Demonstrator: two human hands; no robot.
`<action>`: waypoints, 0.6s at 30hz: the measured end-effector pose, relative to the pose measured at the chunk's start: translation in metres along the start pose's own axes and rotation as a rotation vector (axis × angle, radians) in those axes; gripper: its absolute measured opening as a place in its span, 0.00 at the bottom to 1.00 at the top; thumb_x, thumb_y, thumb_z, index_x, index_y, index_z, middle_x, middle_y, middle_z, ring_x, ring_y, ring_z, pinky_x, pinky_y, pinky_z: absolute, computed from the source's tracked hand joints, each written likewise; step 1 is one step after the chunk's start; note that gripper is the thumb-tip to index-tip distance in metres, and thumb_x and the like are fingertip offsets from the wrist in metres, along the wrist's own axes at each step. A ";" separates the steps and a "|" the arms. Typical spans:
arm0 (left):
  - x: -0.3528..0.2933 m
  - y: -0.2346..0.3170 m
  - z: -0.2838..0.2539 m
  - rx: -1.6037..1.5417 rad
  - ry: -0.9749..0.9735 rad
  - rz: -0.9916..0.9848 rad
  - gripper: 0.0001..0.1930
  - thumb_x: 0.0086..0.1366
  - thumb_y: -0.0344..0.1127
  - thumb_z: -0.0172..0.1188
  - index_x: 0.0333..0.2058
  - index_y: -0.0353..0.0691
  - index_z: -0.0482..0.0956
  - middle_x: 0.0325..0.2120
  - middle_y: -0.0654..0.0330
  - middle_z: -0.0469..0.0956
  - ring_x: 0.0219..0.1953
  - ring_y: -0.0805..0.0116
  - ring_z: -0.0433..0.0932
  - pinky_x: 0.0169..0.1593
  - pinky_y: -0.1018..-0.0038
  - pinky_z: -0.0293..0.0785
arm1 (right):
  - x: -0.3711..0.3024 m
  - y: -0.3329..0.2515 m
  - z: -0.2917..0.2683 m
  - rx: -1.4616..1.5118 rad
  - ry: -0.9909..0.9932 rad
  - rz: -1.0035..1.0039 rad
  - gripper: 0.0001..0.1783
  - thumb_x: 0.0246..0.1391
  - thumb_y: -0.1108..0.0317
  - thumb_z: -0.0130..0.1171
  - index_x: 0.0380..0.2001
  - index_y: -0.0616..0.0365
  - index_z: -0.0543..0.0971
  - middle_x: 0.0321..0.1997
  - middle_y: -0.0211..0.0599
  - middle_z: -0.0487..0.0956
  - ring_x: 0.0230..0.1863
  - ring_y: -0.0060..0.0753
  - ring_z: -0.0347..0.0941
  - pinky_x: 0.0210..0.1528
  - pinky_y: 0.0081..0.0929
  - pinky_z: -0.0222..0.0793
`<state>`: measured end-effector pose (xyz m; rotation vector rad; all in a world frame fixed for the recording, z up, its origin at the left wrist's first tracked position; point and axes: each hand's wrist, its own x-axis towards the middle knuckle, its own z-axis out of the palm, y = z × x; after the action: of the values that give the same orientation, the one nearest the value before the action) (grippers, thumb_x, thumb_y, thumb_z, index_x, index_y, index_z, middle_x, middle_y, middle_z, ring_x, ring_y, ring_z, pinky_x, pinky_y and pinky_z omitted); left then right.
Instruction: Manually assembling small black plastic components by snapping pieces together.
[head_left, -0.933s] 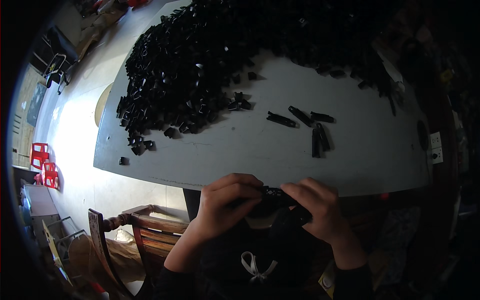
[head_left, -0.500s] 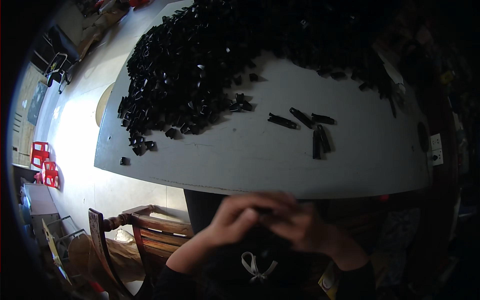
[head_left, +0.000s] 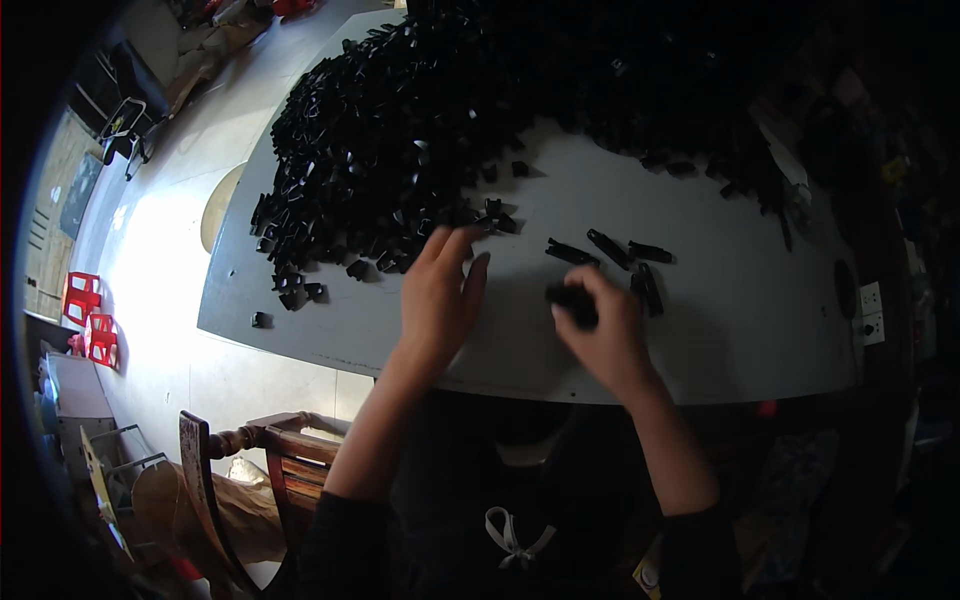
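My left hand [head_left: 437,305] lies over the near edge of a big heap of small black plastic pieces [head_left: 350,170]. Its fingers stretch forward with the thumb apart, and nothing shows in its grasp. Just beyond its fingertips are a few loose black pieces [head_left: 497,218]. Between thumb and fingers my right hand [head_left: 612,335] pinches a dark black plastic piece [head_left: 572,302], blurred by motion. Several slim, elongated black parts [head_left: 608,248] rest on the grey-white table [head_left: 740,300], right beside and beyond the right hand.
More black parts [head_left: 690,120] are piled dimly along the table's far right. A single small piece [head_left: 260,320] sits by the left edge. A wooden chair [head_left: 310,460] stands at the near left, with red stools [head_left: 100,338] on the floor farther off.
Both hands have come up from my lap and parted over the table. The left has reached forward to the heap; the right has moved up near the slim parts with a black piece in it.
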<state>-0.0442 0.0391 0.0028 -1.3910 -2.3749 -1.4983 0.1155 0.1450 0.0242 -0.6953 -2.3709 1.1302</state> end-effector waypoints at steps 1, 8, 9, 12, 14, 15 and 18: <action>0.008 -0.005 0.001 0.013 0.006 0.000 0.07 0.57 0.26 0.58 0.36 0.38 0.76 0.30 0.58 0.73 0.30 0.61 0.77 0.31 0.68 0.73 | 0.015 0.005 0.008 -0.084 0.075 -0.042 0.13 0.48 0.72 0.63 0.37 0.63 0.74 0.32 0.45 0.80 0.36 0.40 0.80 0.39 0.30 0.74; 0.012 -0.022 0.005 0.504 -0.098 0.177 0.04 0.55 0.31 0.59 0.29 0.40 0.75 0.33 0.59 0.71 0.35 0.61 0.76 0.32 0.64 0.74 | 0.037 -0.009 0.016 -0.559 -0.122 0.236 0.16 0.45 0.70 0.67 0.37 0.61 0.75 0.35 0.48 0.80 0.39 0.47 0.79 0.40 0.37 0.75; 0.004 -0.017 0.002 0.404 -0.096 0.201 0.03 0.55 0.30 0.59 0.29 0.40 0.76 0.33 0.59 0.72 0.35 0.60 0.76 0.33 0.66 0.74 | 0.026 -0.010 0.013 -0.610 -0.155 0.249 0.17 0.43 0.71 0.67 0.37 0.61 0.75 0.34 0.47 0.80 0.38 0.47 0.79 0.40 0.38 0.75; -0.023 0.001 -0.009 0.035 -0.169 0.109 0.03 0.55 0.27 0.60 0.30 0.39 0.78 0.32 0.59 0.76 0.35 0.60 0.78 0.35 0.69 0.75 | -0.014 0.003 0.001 -0.620 -0.117 0.045 0.19 0.40 0.78 0.66 0.39 0.59 0.74 0.36 0.44 0.78 0.40 0.47 0.77 0.39 0.38 0.74; -0.038 0.011 -0.019 -0.227 -0.241 -0.015 0.04 0.54 0.25 0.61 0.30 0.38 0.78 0.32 0.58 0.78 0.35 0.59 0.79 0.37 0.70 0.76 | -0.030 0.010 -0.001 -0.496 -0.043 -0.192 0.23 0.38 0.85 0.62 0.42 0.59 0.73 0.38 0.43 0.77 0.41 0.45 0.76 0.39 0.36 0.74; -0.043 0.016 -0.023 -0.285 -0.247 0.019 0.07 0.51 0.22 0.63 0.30 0.37 0.78 0.34 0.57 0.80 0.37 0.62 0.80 0.40 0.72 0.76 | -0.037 0.008 -0.004 -0.501 -0.044 -0.185 0.23 0.38 0.85 0.62 0.42 0.59 0.73 0.38 0.43 0.77 0.41 0.45 0.76 0.39 0.36 0.74; -0.054 0.026 -0.036 -0.344 -0.271 0.050 0.09 0.48 0.19 0.64 0.29 0.36 0.79 0.36 0.56 0.81 0.39 0.64 0.82 0.43 0.73 0.77 | -0.054 -0.005 -0.011 -0.234 0.054 -0.189 0.26 0.37 0.81 0.63 0.45 0.62 0.74 0.40 0.45 0.77 0.40 0.43 0.77 0.40 0.32 0.75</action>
<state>-0.0090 -0.0190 0.0179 -1.8160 -2.2749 -1.8828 0.1627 0.1158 0.0263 -0.5543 -2.4850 0.7555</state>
